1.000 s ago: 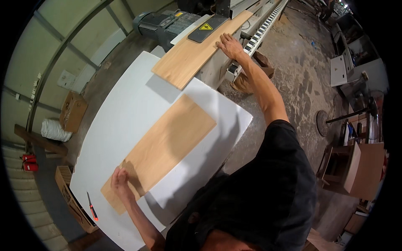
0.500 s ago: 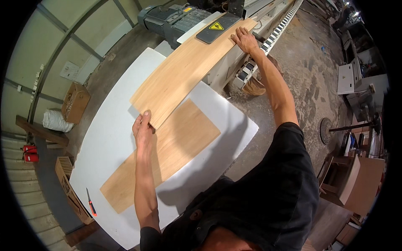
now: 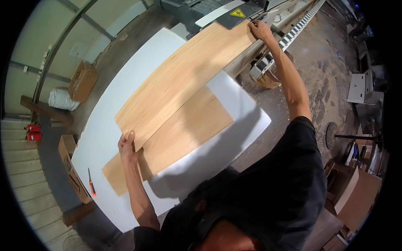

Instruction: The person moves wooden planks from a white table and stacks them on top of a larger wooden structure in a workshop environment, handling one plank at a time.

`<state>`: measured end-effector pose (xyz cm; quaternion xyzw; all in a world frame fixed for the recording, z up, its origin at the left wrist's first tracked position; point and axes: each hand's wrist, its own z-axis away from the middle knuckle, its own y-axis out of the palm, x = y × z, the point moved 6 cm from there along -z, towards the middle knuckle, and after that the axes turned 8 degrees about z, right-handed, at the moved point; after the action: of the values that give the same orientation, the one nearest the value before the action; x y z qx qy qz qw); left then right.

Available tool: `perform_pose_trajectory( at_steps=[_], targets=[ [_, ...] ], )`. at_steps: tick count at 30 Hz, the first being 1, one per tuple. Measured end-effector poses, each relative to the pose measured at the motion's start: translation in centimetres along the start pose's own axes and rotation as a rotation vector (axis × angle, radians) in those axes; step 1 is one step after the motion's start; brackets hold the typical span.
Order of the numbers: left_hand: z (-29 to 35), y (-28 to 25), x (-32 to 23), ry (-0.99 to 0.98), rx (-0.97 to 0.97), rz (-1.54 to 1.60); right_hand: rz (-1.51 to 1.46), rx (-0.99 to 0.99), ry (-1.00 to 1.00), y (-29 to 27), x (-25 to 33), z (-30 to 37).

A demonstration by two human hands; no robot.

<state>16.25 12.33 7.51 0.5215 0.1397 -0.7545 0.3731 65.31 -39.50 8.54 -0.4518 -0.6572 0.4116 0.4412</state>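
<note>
A long light-brown wooden board (image 3: 184, 79) stretches between my two hands, over the white table. My left hand (image 3: 128, 146) grips its near end, thumb on top and fingers underneath. At the far right corner, my right hand (image 3: 260, 30) holds the board's edge with its fingers bent over it. Beneath lies a second wooden board (image 3: 197, 121), flat on the white tabletop (image 3: 247, 104) and partly covered by the first. The far end of the upper board lies beside a dark machine plate (image 3: 238, 19) with a yellow warning sign.
A grey motor (image 3: 173, 6) sits beyond the table, with a roller rail (image 3: 289, 37) to the right. On the table's left side lies a red-handled knife (image 3: 92, 188). A cardboard box (image 3: 83, 81) and a white sack (image 3: 63, 99) stand on the floor at left.
The upper board has come back toward me and to the left, its far end out from under the dark plate. Both hands keep hold; my view has shifted.
</note>
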Motion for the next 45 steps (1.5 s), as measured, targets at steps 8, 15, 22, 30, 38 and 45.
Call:
perform_pose_trajectory(
  at_steps=[8,15,22,30,38,45],
  targets=[
    [8.1,-20.0,-3.4,0.239,-0.335,-0.343,-0.211,0.214,-0.126,-5.5,14.6,20.2],
    [6.2,-28.7,-0.7,0.42,-0.424,-0.769,-0.229,0.234,-0.19,-1.6,19.9,27.7],
    [5.7,-29.7,0.3,0.178,-0.183,-0.322,-0.313,0.407,0.085,-2.7,19.7,34.6],
    [10.0,-28.9,0.6,0.064,-0.004,-0.4,-0.841,0.576,0.833,-8.8,13.4,56.2],
    [11.0,-30.2,-0.4,-0.08,0.006,-0.2,-1.041,0.181,0.652,-8.8,13.2,54.1],
    [18.6,-34.2,-2.1,0.351,-0.086,-0.237,-1.721,0.018,0.003,-6.7,16.2,39.2]
  ],
)
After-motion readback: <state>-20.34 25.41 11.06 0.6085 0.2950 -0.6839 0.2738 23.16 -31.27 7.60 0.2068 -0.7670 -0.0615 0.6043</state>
